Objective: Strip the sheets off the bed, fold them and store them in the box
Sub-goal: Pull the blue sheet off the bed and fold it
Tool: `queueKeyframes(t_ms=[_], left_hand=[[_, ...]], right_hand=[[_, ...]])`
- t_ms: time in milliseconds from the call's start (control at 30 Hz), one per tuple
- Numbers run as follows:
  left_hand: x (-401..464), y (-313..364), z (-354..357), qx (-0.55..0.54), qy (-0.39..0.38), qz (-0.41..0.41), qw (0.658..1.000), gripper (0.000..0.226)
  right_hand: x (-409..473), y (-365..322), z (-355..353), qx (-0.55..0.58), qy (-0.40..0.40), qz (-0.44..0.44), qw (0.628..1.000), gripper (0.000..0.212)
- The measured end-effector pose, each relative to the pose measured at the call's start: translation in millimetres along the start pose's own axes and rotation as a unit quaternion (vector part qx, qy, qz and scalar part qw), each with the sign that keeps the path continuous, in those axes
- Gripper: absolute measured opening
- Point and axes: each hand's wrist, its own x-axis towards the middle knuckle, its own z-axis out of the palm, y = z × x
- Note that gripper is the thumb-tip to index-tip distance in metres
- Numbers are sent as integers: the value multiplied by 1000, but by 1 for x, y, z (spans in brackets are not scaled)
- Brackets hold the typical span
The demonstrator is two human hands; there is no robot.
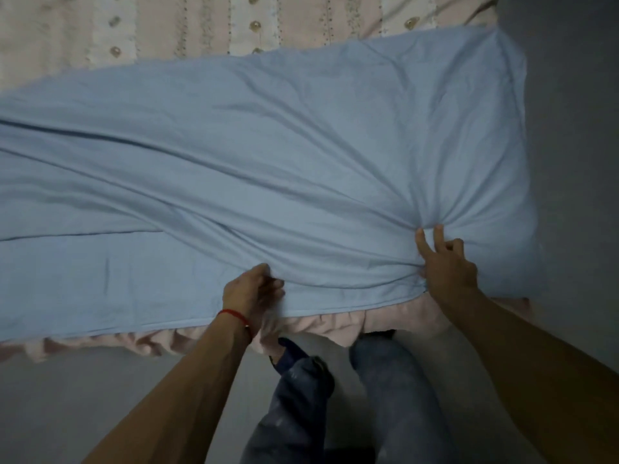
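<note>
A light blue sheet (254,169) lies spread across the bed, folded into a long band running from left to right, with wrinkles fanning out from my hands. My left hand (251,289) pinches the sheet near its front edge, fingers curled into the cloth; a red thread circles that wrist. My right hand (445,262) grips a bunch of the sheet near its right end, thumb side buried in the cloth and two fingers raised. No box is in view.
A pink, patterned bed cover (201,25) shows beyond the sheet, and its pink ruffled skirt (150,343) hangs along the front edge. Grey floor (576,128) lies to the right and below. My legs in jeans (395,390) stand against the bed.
</note>
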Motion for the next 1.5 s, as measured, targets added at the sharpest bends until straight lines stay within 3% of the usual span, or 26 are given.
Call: queueKeyframes(t_ms=[233,433,500,567,600,667,733,800,833,933,1000,1167,1300,1400,1500], left_hand=[[34,67,-32,-189,2,11,982,22],[50,93,-64,-142,8,42,989,12],[53,90,-78,-109,6,48,993,14],[56,78,-98,-67,14,59,996,19],[54,71,-105,-35,18,64,997,20],[51,56,-120,-5,23,63,998,19],[52,41,-138,-27,24,48,998,18],[49,28,-155,-38,7,19,999,16],[46,24,-163,-33,-10,7,999,15],[39,21,-178,-32,-66,1,997,16],[36,24,-180,-27,-81,7,996,17],[37,13,-192,-17,-82,20,996,22],[52,6,-190,2,-55,20,998,33],[57,7,-188,20,-42,17,999,36],[56,12,-192,41,-35,8,999,35]], right_hand=[[-3,-4,16,4,148,-22,989,73],[-15,-29,6,78,106,69,989,65],[-28,-43,-5,145,181,102,967,65],[-58,-76,-20,207,298,155,919,51],[-75,-96,-22,264,308,184,895,38],[-107,-147,-25,428,233,261,833,14],[-120,-187,-18,541,85,345,762,28],[-117,-209,-9,654,-11,401,642,34],[-114,-216,-6,697,-18,411,587,34],[-105,-232,2,770,62,425,472,34],[-104,-235,6,799,134,405,423,25],[-117,-239,19,773,206,407,442,34],[-113,-244,31,754,183,420,470,38],[-118,-270,35,730,179,401,524,32],[-132,-304,36,755,106,364,535,22]])
